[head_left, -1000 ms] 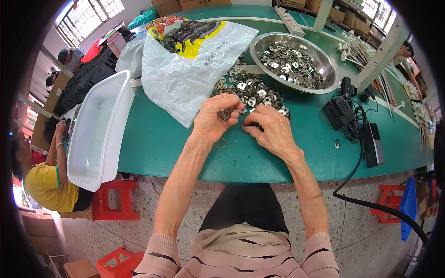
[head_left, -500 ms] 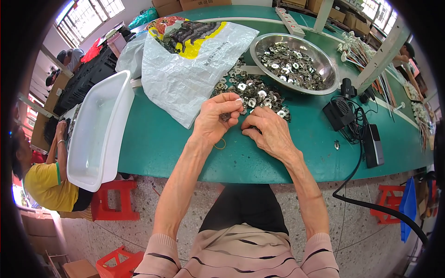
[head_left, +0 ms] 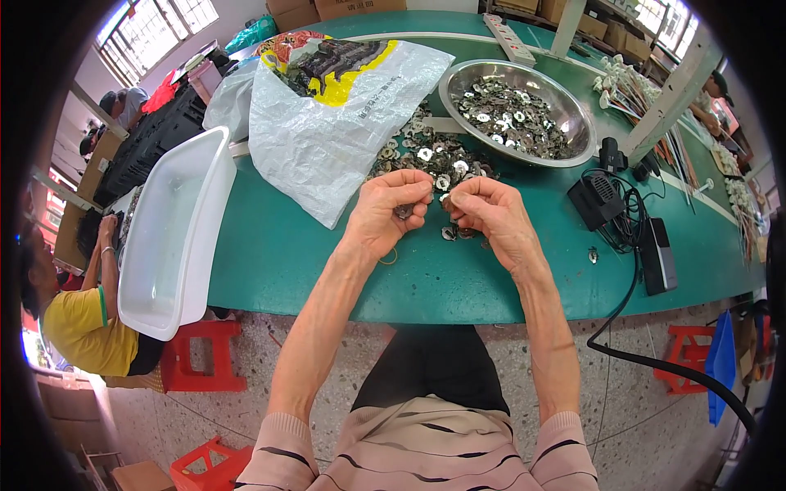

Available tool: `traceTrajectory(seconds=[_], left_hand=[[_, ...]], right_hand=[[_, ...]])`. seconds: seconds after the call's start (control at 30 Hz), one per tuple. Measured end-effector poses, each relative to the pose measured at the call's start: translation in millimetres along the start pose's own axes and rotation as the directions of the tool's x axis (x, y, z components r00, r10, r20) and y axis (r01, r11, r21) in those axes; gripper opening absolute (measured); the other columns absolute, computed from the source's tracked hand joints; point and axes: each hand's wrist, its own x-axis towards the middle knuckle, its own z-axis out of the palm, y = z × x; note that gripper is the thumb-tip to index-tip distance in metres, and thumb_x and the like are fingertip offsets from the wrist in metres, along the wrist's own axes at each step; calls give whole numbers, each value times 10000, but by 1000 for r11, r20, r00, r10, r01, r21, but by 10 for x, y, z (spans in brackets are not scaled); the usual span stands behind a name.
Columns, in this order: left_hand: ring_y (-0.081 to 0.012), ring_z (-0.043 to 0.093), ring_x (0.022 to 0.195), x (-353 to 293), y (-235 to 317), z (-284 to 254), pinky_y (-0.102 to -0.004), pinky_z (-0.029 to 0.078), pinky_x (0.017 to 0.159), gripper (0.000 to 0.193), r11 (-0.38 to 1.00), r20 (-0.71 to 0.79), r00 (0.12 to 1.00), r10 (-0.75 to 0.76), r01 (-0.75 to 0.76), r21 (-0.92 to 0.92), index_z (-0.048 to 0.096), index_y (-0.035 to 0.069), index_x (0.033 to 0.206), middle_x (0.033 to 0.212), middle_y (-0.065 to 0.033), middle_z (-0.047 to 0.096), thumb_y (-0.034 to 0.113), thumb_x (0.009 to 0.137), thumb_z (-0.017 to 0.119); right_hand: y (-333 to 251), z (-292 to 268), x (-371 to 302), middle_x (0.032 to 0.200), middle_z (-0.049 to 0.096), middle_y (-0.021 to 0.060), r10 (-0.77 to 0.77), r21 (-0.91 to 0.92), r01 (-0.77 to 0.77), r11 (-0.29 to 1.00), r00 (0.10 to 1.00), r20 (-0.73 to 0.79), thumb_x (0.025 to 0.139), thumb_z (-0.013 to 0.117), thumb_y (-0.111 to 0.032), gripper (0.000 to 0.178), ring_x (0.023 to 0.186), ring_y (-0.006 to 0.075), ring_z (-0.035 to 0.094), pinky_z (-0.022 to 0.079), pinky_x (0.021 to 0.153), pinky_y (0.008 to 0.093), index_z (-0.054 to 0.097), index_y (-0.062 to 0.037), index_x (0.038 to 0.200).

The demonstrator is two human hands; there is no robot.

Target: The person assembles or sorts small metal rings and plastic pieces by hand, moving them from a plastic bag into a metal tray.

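Note:
My left hand [head_left: 383, 211] is closed at the near edge of a pile of small metal discs [head_left: 436, 155], with a dark metal piece showing in its curled fingers. Close beside it, my right hand [head_left: 497, 221] has thumb and fingertips pinched together; a small metal disc seems to be at their tips, partly hidden. A few loose discs [head_left: 449, 234] lie on the green table below the fingertips. Behind the pile stands a wide steel bowl [head_left: 584, 129] holding many similar discs. A yellow rubber band [head_left: 388, 257] sits under my left wrist.
A white woven sack [head_left: 315, 155] lies left of the pile, beside a white plastic tub [head_left: 214, 213]. Black power adapters [head_left: 596, 200] with tangled cables are on the right, near a single loose disc [head_left: 593, 255]. A co-worker in a yellow shirt [head_left: 86, 319] sits at far left.
My right hand has lifted back from the pile and turned, its fingertips now pinched beside my left hand. Some discs now show near the hands. My left hand has barely moved.

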Motion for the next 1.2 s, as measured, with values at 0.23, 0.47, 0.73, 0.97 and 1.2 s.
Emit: traceTrajectory(seconds=[0.23,0.47,0.73,0.97,1.2], left_hand=[[-76,500,583,-57,-13,128,-196,399,494,170,984,15,1000,-23,20,176,609,1,968,729,-17,571,70,814,629],[-74,492,553,-50,-47,121,-193,386,472,171,969,20,998,64,-67,239,625,-11,944,712,-21,575,39,784,658],[-75,491,544,-57,-38,137,-196,377,463,125,966,-5,996,88,-84,246,625,-8,894,694,-20,565,35,781,660],[-89,480,525,-59,-43,155,-205,352,446,140,970,11,1000,-24,20,241,612,15,820,671,-29,551,154,832,626],[-99,481,513,-51,-51,131,-211,336,419,175,974,41,995,-95,84,212,607,6,811,677,-46,557,177,846,610]], right_hand=[[0,-30,3,806,612,38,40,181,-50,982,998,57,819,622,-157,144,740,97,580,485,664,220,613,-24,873],[-5,7,-20,801,619,37,-27,128,22,992,999,42,794,650,-108,141,714,85,582,480,640,201,612,-8,885],[-3,30,-19,789,624,39,-169,-18,169,985,985,25,762,666,-42,161,681,65,570,464,602,183,612,1,908],[-30,-1,-30,770,625,46,-31,60,30,998,999,16,802,635,-85,194,647,83,592,490,574,188,590,5,968],[-32,-14,-20,760,612,37,42,146,-48,988,998,40,830,615,-90,168,626,71,581,493,558,184,588,-2,972]])
